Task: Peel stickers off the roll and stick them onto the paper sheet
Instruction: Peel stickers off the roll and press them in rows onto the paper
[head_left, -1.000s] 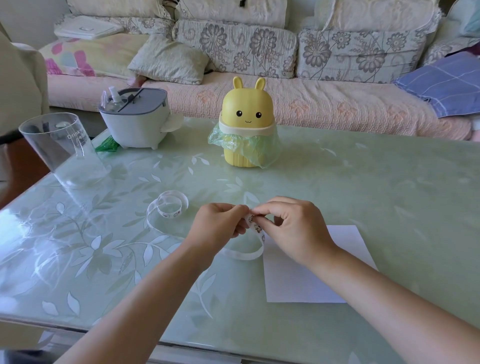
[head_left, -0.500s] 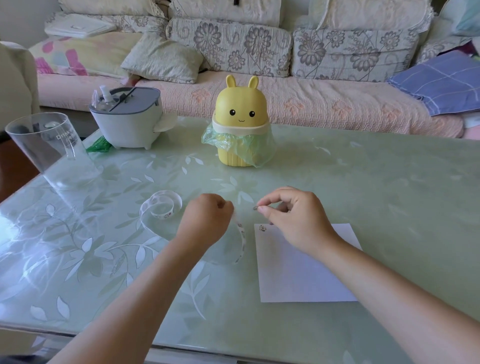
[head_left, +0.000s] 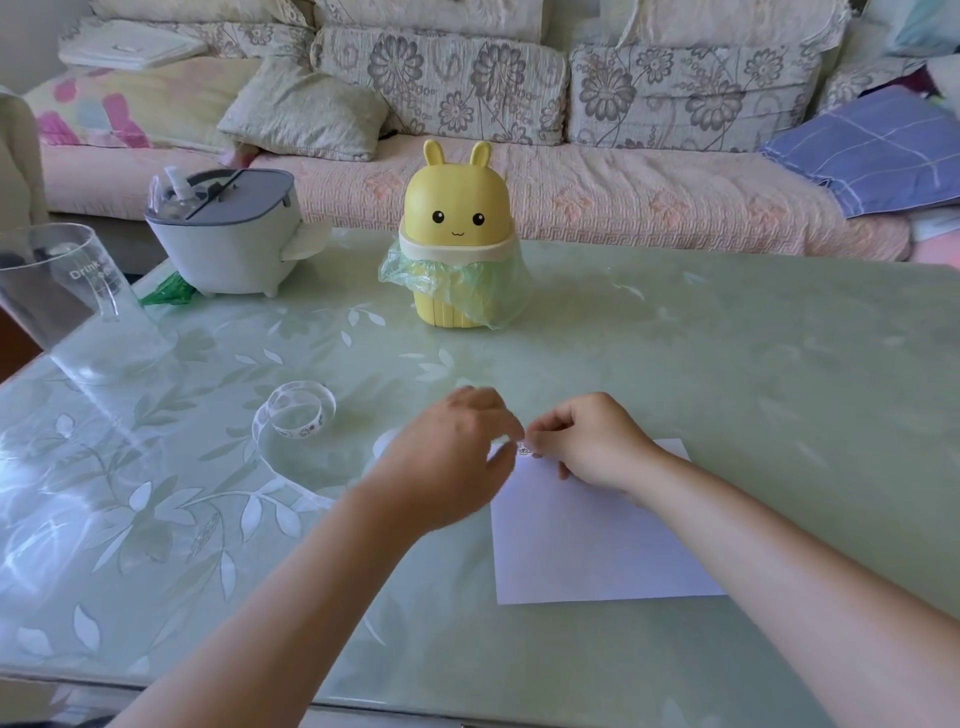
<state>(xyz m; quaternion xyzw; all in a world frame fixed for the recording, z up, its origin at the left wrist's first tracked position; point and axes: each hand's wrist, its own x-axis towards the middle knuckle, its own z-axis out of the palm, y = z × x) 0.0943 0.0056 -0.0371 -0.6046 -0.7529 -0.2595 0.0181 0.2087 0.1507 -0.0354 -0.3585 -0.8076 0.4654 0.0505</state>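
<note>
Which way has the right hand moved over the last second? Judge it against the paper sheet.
Yes. The right hand came nearer and down: its fingertips were beyond the paper sheet's far left corner and now sit at that corner.

The hands nearly meet at a sticker (head_left: 523, 451), leaving no gap. Right of the right hand (head_left: 592, 444) the bench (head_left: 753, 374) lies open. Ahead stands the bin (head_left: 457, 208). Left of the left hand (head_left: 447, 462) the roll (head_left: 298, 410) sits near, its strip (head_left: 311, 500) looping toward the wrist; further left, a jug (head_left: 67, 301) and grey box (head_left: 228, 234).
</note>
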